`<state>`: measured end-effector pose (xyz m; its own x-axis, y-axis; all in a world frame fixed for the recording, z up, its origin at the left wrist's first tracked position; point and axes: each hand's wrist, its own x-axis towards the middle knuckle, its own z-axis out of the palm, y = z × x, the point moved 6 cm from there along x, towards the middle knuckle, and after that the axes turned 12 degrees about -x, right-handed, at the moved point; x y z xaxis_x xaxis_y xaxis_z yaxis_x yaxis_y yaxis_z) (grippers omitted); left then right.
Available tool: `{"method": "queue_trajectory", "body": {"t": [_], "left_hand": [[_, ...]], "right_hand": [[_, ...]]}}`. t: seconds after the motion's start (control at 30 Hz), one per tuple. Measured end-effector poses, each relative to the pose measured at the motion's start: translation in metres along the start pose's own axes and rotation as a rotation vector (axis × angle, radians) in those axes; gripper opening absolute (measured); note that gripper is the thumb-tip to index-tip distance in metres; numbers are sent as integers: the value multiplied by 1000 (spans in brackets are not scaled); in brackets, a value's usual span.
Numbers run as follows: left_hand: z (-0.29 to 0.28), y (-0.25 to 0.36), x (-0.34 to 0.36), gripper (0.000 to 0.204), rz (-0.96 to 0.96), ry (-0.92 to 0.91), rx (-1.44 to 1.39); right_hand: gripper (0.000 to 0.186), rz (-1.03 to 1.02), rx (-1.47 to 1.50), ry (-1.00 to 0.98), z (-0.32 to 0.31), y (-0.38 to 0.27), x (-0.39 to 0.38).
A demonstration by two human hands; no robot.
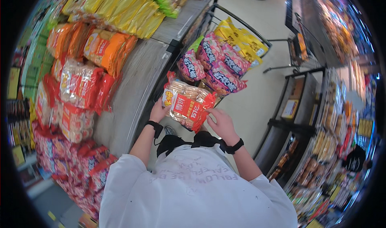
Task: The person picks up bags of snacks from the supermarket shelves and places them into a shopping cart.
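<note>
A clear and red bag of rice crackers point(183, 105) is held out in front of me, its printed side up. My left hand point(159, 110) is closed around its left end, with some fingers hidden beneath. At the opposite end, my right hand point(220, 124) pinches the red edge between thumb and fingers. Just beyond the bag is a dark wire shopping cart point(245, 31). Inside it lie several pink snack bags point(223, 77) and some yellow snack bags point(237, 37).
To my left, a grey wooden display counter point(134, 79) bears stacked orange bags point(106, 47), red cracker bags point(78, 85), pink bags point(66, 155) and yellow packs point(120, 7). Black shelving point(295, 103) stands on the right, with packed goods behind it. Pale floor point(253, 79) shows between.
</note>
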<state>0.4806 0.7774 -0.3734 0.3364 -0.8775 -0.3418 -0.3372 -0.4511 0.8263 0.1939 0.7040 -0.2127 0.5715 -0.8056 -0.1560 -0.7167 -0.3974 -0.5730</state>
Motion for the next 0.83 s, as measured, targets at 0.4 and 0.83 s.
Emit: {"method": "queue_trajectory", "body": {"t": [0.4,0.83], "left_hand": [[-9,33,-81,61,-180,537,-22],[52,-100,-318,36,-239,751,-486]], "right_hand": [[81,-697,-855,-215,101,0,67],[83,-688,-800,-113,101,20,68]]}}
